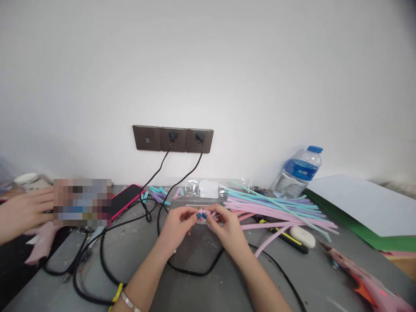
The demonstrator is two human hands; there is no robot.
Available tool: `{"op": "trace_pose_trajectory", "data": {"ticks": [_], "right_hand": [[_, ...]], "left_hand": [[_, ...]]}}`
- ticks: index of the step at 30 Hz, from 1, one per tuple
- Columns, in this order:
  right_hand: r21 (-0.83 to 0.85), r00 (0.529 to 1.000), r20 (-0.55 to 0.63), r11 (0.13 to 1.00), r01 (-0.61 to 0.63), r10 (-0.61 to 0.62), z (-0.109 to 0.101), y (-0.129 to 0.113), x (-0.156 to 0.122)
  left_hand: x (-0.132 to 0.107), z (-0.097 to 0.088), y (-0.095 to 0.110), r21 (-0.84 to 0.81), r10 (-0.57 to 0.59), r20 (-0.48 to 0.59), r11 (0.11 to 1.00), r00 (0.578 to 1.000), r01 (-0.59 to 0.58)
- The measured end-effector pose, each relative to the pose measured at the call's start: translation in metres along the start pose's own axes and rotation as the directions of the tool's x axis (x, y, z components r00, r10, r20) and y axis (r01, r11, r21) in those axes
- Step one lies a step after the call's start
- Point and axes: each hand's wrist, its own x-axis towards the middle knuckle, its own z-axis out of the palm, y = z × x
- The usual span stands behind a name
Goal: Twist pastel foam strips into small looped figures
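Observation:
My left hand (179,220) and my right hand (225,221) meet above the middle of the grey table. Thumbs and fingertips of both pinch a small pink pipe-cleaner piece (202,214), its shape mostly covered by my fingers. Right beside my right hand lies a spread bundle of long pipe cleaners (276,210) in pink, lilac and turquoise. Short bent pipe-cleaner pieces (159,196) rest beyond my left hand. Behind my fingertips is a clear plastic bag (191,189) with a white label.
At right are a pink glue gun (367,277), a white earphone case (302,237), a yellow-black cutter (289,240), a leaning water bottle (298,172) and paper sheets (364,203). Black cables (104,255) loop across the table. A phone (126,200) and another person's hand (29,212) are at left.

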Motion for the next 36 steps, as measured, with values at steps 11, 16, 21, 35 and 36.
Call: {"op": "trace_pose_trajectory", "data": {"ticks": [11, 16, 21, 35, 36], "right_hand": [[0.038, 1.000, -0.011, 0.999, -0.028, 0.029, 0.001, -0.006, -0.002], [0.362, 0.981, -0.061, 0.920, -0.151, 0.185, 0.009, -0.007, -0.003], [0.656, 0.916, -0.048, 0.704, -0.272, 0.398, 0.018, -0.013, -0.005], [0.648, 0.925, 0.005, 0.704, -0.292, 0.379, 0.012, -0.005, -0.001], [0.636, 0.936, -0.007, 0.724, -0.268, 0.353, 0.011, -0.004, -0.001]], "left_hand": [[-0.002, 0.000, 0.003, 0.122, 0.042, 0.015, 0.992, 0.999, -0.044], [-0.004, 0.009, 0.002, -0.001, 0.020, -0.086, 1.000, 0.996, -0.021], [-0.008, 0.016, 0.006, -0.032, 0.065, -0.129, 0.997, 0.989, -0.070], [-0.001, 0.011, -0.005, 0.013, 0.131, 0.005, 0.991, 0.991, -0.131], [-0.001, 0.010, -0.005, 0.039, 0.153, 0.031, 0.987, 0.988, -0.154]]}}
